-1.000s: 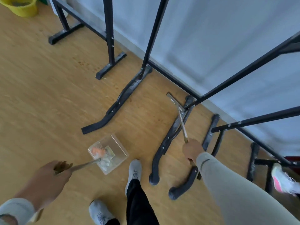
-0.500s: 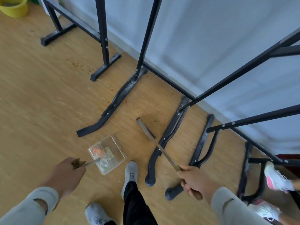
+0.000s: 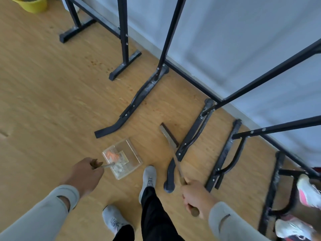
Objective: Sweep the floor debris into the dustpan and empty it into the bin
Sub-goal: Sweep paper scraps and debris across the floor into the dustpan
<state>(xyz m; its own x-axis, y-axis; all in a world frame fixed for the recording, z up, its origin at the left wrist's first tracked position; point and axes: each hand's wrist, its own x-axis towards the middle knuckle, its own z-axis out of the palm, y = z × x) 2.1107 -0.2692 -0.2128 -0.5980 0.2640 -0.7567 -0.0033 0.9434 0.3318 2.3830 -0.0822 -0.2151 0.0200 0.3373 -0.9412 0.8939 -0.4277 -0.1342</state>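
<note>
Head view
Left hand (image 3: pixel 85 173): grip curled round the handle of the clear plastic dustpan (image 3: pixel 122 158), low over the wooden floor (image 3: pixel 43 94), orange and pale debris (image 3: pixel 114 159) inside
Right hand (image 3: pixel 196 197): grip closed round the thin-handled broom (image 3: pixel 169 136), head beside a black metal frame foot (image 3: pixel 191 136)
Yellow bin (image 3: pixel 29 3): far top left

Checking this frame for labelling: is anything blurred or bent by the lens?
Head view: the wall and black stand poles at right smear with motion blur; wide-angle bends the edges; dustpan and broom stay fairly sharp; soft, even light.
</note>
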